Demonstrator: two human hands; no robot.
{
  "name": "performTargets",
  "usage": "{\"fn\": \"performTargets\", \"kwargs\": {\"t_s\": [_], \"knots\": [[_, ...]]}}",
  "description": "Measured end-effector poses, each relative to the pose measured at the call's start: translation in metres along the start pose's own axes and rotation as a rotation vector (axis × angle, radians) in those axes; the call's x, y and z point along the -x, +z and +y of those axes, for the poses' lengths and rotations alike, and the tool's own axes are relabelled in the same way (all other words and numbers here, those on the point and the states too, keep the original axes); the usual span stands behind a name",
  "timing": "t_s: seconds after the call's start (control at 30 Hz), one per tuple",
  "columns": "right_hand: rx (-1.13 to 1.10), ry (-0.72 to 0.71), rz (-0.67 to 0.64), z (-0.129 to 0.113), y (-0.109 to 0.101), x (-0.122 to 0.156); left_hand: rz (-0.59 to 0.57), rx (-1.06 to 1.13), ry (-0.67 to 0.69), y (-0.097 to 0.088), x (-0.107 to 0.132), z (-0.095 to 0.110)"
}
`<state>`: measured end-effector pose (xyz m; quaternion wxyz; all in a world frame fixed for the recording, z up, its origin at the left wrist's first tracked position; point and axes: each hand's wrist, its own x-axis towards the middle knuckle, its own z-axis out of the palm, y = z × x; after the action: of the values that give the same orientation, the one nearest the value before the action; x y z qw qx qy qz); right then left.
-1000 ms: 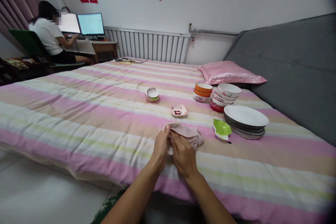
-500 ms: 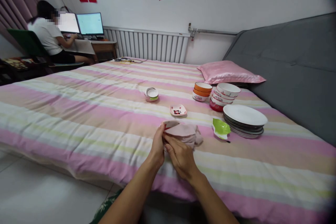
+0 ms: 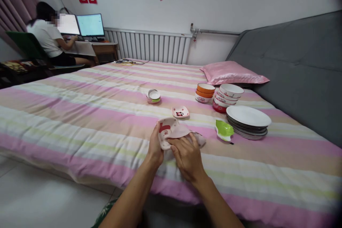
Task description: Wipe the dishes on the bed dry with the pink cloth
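Note:
My left hand (image 3: 155, 146) grips the left edge of a small pale pink dish (image 3: 165, 133) with a red cartoon pattern, tilted so its inner face shows. In my right hand (image 3: 187, 155) is a pinkish-grey cloth (image 3: 184, 131), its fingers pressing it against the dish's inside. The cloth covers the dish's right part. Just beyond them on the bed lies another small pink dish (image 3: 180, 112) with a cartoon figure. To the right sits a green leaf-shaped dish (image 3: 224, 129).
A stack of white plates (image 3: 248, 115), white-and-red bowls (image 3: 231, 92) and orange bowls (image 3: 205, 92) stand at the right. Small nested dishes (image 3: 153, 96) sit farther back. A pink pillow (image 3: 232, 72) rests by the grey headboard (image 3: 294, 64). A person (image 3: 46, 37) sits at a desk, far left.
The dish in my left hand has turned, so its patterned inner face now shows. My right hand with the cloth has shifted slightly right, uncovering more of the dish.

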<state>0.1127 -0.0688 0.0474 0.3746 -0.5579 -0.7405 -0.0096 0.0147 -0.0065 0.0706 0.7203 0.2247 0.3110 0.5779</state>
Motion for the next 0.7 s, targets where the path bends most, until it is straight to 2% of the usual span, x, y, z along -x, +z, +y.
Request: {"fn": "performTargets", "kwargs": {"t_s": [0.2,0.37,0.7], "knots": [[0.056,-0.041,-0.063,0.005,0.002,0.002,-0.035,-0.030,0.009,0.000,0.002,0.000],[0.094,-0.027,-0.067,0.013,0.006,0.002,-0.108,-0.083,-0.044,0.001,0.006,-0.004],[0.151,-0.058,-0.068,0.023,0.009,0.002,-0.088,-0.231,-0.067,-0.003,0.004,-0.005]]}}
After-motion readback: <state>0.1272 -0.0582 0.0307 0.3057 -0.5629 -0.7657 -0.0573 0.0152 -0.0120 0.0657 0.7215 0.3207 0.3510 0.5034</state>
